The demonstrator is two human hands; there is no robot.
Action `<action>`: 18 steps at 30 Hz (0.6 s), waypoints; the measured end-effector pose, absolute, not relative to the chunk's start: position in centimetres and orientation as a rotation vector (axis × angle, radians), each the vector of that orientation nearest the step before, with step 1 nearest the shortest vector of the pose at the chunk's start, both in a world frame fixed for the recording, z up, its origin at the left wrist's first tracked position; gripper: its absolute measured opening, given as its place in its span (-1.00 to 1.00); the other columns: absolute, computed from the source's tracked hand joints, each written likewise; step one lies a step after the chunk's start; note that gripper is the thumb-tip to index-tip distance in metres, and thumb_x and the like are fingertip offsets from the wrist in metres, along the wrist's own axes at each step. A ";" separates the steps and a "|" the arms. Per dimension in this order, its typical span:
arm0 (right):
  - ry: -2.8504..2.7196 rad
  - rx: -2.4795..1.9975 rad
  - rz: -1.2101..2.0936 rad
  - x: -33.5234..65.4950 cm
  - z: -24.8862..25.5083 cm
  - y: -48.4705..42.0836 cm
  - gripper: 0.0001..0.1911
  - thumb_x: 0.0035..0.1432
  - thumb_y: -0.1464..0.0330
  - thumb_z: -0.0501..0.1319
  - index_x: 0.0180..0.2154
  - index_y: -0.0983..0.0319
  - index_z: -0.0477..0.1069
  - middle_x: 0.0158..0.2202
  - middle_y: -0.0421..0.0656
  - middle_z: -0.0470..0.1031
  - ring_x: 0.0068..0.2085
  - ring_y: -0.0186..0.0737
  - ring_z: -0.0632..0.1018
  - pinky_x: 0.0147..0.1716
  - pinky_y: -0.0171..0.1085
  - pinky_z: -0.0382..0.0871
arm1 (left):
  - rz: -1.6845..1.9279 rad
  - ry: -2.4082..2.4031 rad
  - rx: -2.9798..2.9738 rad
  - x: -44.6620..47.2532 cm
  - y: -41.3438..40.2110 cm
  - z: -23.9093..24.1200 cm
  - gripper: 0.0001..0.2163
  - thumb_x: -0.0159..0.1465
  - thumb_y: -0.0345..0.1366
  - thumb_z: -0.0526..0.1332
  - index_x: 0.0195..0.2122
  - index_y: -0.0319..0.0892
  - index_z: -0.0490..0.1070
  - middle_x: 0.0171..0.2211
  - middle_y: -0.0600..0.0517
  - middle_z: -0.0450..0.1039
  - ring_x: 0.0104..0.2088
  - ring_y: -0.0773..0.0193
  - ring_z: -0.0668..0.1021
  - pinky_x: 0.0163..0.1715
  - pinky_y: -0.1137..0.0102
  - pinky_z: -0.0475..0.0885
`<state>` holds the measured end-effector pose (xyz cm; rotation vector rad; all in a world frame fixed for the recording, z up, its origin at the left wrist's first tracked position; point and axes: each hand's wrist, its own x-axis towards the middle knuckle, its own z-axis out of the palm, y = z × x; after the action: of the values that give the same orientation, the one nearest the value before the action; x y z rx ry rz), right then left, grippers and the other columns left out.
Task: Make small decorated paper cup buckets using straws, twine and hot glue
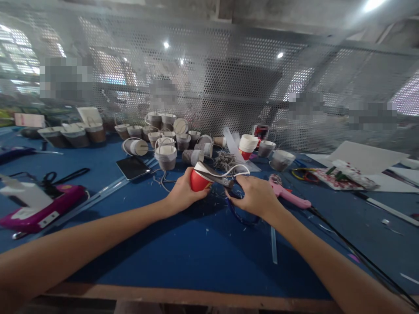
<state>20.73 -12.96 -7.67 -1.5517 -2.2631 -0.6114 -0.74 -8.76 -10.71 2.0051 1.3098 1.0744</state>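
My left hand [182, 194] is wrapped round a red paper cup [198, 179], held on its side just above the blue table [183, 248]. My right hand [254, 196] grips the handles of a pair of scissors [218, 178], whose blades lie across the cup's white rim. A white cord loops above the scissors. Small grey clippings lie on the table under the cup.
Several grey-wrapped cups with wire handles [165, 157] crowd the back, near a stack of red and white cups [248, 146]. A phone [132, 167] lies left of centre. Pink glue guns rest at right [290, 195] and far left [39, 209]. Perforated metal screen [229, 87] behind.
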 end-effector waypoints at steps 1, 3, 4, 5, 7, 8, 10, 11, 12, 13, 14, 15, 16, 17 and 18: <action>-2.276 -1.552 -0.593 20.8 -7.7 -12.8 -0.65 0.07 0.09 0.07 -0.40 0.26 0.34 -0.50 -0.12 0.48 -0.46 -0.22 0.47 -0.54 -0.31 0.02 | 1.081 1.324 2.007 -0.7 -8.7 -10.7 -0.49 -0.03 -0.10 0.30 -0.10 -0.21 0.21 -0.32 -0.02 0.41 -0.37 0.22 0.48 -0.36 0.28 0.41; -2.293 -1.551 -0.559 21.0 -7.7 -12.6 -0.63 0.10 0.08 0.05 -0.41 0.27 0.33 -0.52 -0.13 0.48 -0.48 -0.24 0.46 -0.56 -0.32 0.00 | 1.101 1.340 2.007 -0.8 -8.7 -10.7 -0.50 -0.03 -0.10 0.30 -0.12 -0.20 0.21 -0.33 0.00 0.40 -0.37 0.21 0.48 -0.35 0.27 0.42; -2.299 -1.548 -0.545 21.1 -7.7 -12.5 -0.62 0.11 0.08 0.03 -0.42 0.27 0.32 -0.52 -0.13 0.47 -0.49 -0.25 0.46 -0.56 -0.32 -0.01 | 1.111 1.348 2.006 -0.8 -8.6 -10.7 -0.50 -0.03 -0.10 0.30 -0.11 -0.20 0.20 -0.33 0.00 0.40 -0.36 0.21 0.48 -0.34 0.27 0.42; -2.305 -1.547 -0.535 21.1 -7.7 -12.5 -0.61 0.12 0.07 0.03 -0.43 0.27 0.32 -0.53 -0.13 0.47 -0.50 -0.25 0.45 -0.57 -0.32 -0.02 | 1.119 1.357 2.008 -0.8 -8.6 -10.7 -0.49 -0.02 -0.10 0.29 -0.10 -0.20 0.20 -0.32 0.00 0.40 -0.35 0.21 0.49 -0.34 0.27 0.42; -2.304 -1.556 -0.530 21.0 -7.7 -12.5 -0.60 0.13 0.06 0.02 -0.43 0.27 0.32 -0.53 -0.12 0.47 -0.50 -0.25 0.45 -0.57 -0.32 -0.02 | 1.132 1.380 2.015 -0.8 -8.6 -10.7 -0.47 -0.01 -0.10 0.29 -0.07 -0.20 0.18 -0.30 -0.01 0.40 -0.33 0.20 0.49 -0.32 0.26 0.43; -2.297 -1.567 -0.530 21.0 -7.6 -12.6 -0.60 0.13 0.06 0.02 -0.42 0.27 0.32 -0.52 -0.12 0.47 -0.50 -0.24 0.45 -0.57 -0.32 -0.02 | 1.138 1.390 2.019 -0.8 -8.6 -10.7 -0.46 -0.01 -0.10 0.29 -0.06 -0.20 0.17 -0.29 -0.02 0.40 -0.32 0.19 0.49 -0.31 0.26 0.43; -2.277 -1.596 -0.520 20.7 -7.5 -12.9 -0.62 0.13 0.07 0.02 -0.40 0.26 0.32 -0.50 -0.11 0.48 -0.48 -0.23 0.46 -0.56 -0.32 0.00 | 1.150 1.392 2.044 -0.8 -8.6 -10.8 -0.45 0.00 -0.13 0.30 -0.04 -0.21 0.15 -0.26 -0.04 0.40 -0.28 0.17 0.50 -0.28 0.25 0.44; -2.269 -1.611 -0.508 20.6 -7.4 -13.0 -0.63 0.13 0.08 0.03 -0.39 0.26 0.32 -0.48 -0.11 0.49 -0.47 -0.22 0.47 -0.55 -0.32 0.01 | 1.160 1.384 2.067 -0.8 -8.6 -10.8 -0.45 0.00 -0.15 0.30 -0.03 -0.21 0.14 -0.24 -0.05 0.40 -0.26 0.16 0.50 -0.26 0.25 0.44; -2.267 -1.621 -0.493 20.5 -7.3 -13.1 -0.63 0.12 0.08 0.03 -0.38 0.26 0.32 -0.47 -0.11 0.49 -0.46 -0.22 0.47 -0.55 -0.32 0.02 | 1.166 1.370 2.096 -0.7 -8.6 -10.9 -0.44 0.00 -0.17 0.31 -0.03 -0.21 0.13 -0.22 -0.06 0.40 -0.24 0.15 0.50 -0.24 0.24 0.44; -2.271 -1.625 -0.476 20.3 -7.2 -13.3 -0.64 0.11 0.08 0.04 -0.37 0.25 0.32 -0.46 -0.11 0.49 -0.44 -0.21 0.48 -0.54 -0.32 0.04 | 1.169 1.349 2.131 -0.7 -8.6 -10.9 -0.44 0.00 -0.19 0.31 -0.02 -0.21 0.12 -0.20 -0.08 0.39 -0.21 0.14 0.50 -0.21 0.22 0.43; -2.278 -1.624 -0.459 20.3 -7.1 -13.4 -0.64 0.10 0.08 0.04 -0.37 0.25 0.32 -0.45 -0.11 0.49 -0.43 -0.20 0.48 -0.53 -0.32 0.05 | 1.173 1.326 2.165 -0.7 -8.7 -11.0 -0.44 0.00 -0.21 0.31 -0.01 -0.21 0.11 -0.17 -0.09 0.39 -0.18 0.13 0.49 -0.17 0.21 0.42; -2.289 -1.615 -0.443 20.2 -7.0 -13.4 -0.65 0.10 0.08 0.05 -0.37 0.25 0.32 -0.44 -0.10 0.50 -0.42 -0.20 0.49 -0.53 -0.32 0.05 | 1.177 1.306 2.191 -0.7 -8.7 -11.1 -0.43 0.00 -0.23 0.31 0.00 -0.20 0.10 -0.15 -0.10 0.38 -0.15 0.12 0.49 -0.15 0.20 0.42; -2.302 -1.605 -0.427 20.2 -7.0 -13.4 -0.65 0.10 0.09 0.05 -0.37 0.26 0.32 -0.43 -0.10 0.50 -0.41 -0.19 0.49 -0.52 -0.32 0.06 | 1.181 1.287 2.209 -0.6 -8.6 -11.3 -0.43 0.01 -0.25 0.31 0.01 -0.20 0.09 -0.14 -0.11 0.37 -0.13 0.11 0.49 -0.13 0.19 0.41; -2.313 -1.601 -0.415 20.2 -7.1 -13.4 -0.65 0.11 0.09 0.04 -0.37 0.26 0.33 -0.43 -0.10 0.51 -0.41 -0.19 0.49 -0.52 -0.32 0.05 | 1.187 1.273 2.219 -0.6 -8.6 -11.4 -0.43 0.02 -0.25 0.30 0.01 -0.21 0.08 -0.13 -0.12 0.37 -0.13 0.10 0.49 -0.13 0.19 0.41; -2.324 -1.606 -0.407 20.2 -7.1 -13.3 -0.65 0.12 0.10 0.03 -0.37 0.26 0.33 -0.44 -0.10 0.51 -0.42 -0.19 0.50 -0.52 -0.32 0.05 | 1.196 1.260 2.227 -0.6 -8.6 -11.5 -0.43 0.03 -0.25 0.30 0.02 -0.21 0.07 -0.12 -0.12 0.36 -0.12 0.10 0.48 -0.12 0.18 0.41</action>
<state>20.22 -13.35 -7.13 -1.6060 -2.3236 -0.4068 -0.62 -8.65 -11.49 2.2275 1.2599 1.1963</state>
